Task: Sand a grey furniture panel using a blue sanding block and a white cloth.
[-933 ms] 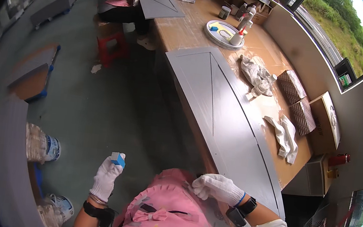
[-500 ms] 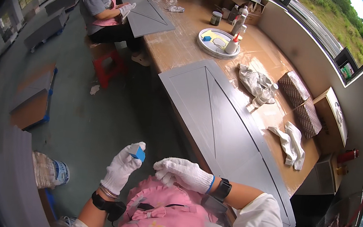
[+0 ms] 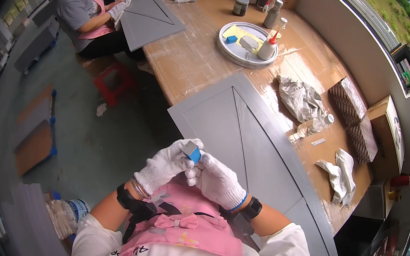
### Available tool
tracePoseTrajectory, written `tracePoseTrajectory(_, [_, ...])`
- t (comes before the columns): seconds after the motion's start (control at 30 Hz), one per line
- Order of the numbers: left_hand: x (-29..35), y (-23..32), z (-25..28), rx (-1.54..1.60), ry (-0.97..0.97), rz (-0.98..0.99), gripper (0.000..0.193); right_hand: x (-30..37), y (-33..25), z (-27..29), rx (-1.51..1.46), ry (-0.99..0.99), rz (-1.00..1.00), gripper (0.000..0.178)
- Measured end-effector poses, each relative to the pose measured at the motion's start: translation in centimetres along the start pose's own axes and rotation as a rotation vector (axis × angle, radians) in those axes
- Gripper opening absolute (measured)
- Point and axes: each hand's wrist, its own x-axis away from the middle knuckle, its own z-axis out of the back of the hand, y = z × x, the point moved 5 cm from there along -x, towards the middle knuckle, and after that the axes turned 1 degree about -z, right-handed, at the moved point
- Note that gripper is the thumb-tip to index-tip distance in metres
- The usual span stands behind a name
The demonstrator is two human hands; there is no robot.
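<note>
Both my hands wear white knit gloves and meet before my pink apron, above the near-left edge of a grey panel. A small blue block with a grey face (image 3: 192, 152) is pinched in the fingers of my left hand (image 3: 165, 165). My right hand (image 3: 219, 181) has its fingers curled together right against the block's lower right side; whether they grip it or something else is hidden. The grey panel (image 3: 260, 140), marked with thin dark lines, lies along the table's edge to the right of my hands.
On the brown-covered table (image 3: 192, 65) stand a round white tray (image 3: 222, 48) with a white red-tipped bottle (image 3: 267, 46), a jar (image 3: 240, 6) and crumpled cloths (image 3: 300, 99). A seated person (image 3: 88, 16) works at another grey panel (image 3: 147, 13). Stacked boards (image 3: 28, 208) stand at lower left.
My hands have risen and come together; the left moved right with the block to meet the right. The view has shifted slightly, and the other person appears farther left.
</note>
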Motion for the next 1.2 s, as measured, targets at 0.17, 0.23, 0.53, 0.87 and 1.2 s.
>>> tracePoseTrajectory(0.17, [-8.1, 0.9, -0.3, 0.101, -0.262, 0.059, 0.047, -2.0, -4.2, 2.2, -0.032, 0.077, 0.19, 0.039])
tracePoseTrajectory(0.23, [-11.3, 1.2, -0.2, 0.132, -0.378, 0.102, 0.049, -2.9, -6.0, 3.1, -0.006, 0.134, 0.287, 0.038])
tracePoseTrajectory(0.53, [-21.3, 1.2, 1.6, -0.027, -0.561, 0.206, 0.055, -6.7, -9.6, 7.1, -0.204, 0.48, 0.522, 0.032])
tracePoseTrajectory(0.87, [-25.9, -3.5, 10.2, -0.139, -0.11, 0.191, 0.048, -1.7, -18.3, 12.3, 0.368, 1.073, 0.597, 0.028])
tracePoseTrajectory(1.2, [-24.3, -5.8, 10.1, -0.238, -0.009, 0.516, 0.031, -2.7, -26.9, 15.0, 1.168, 1.304, 0.411, 0.035])
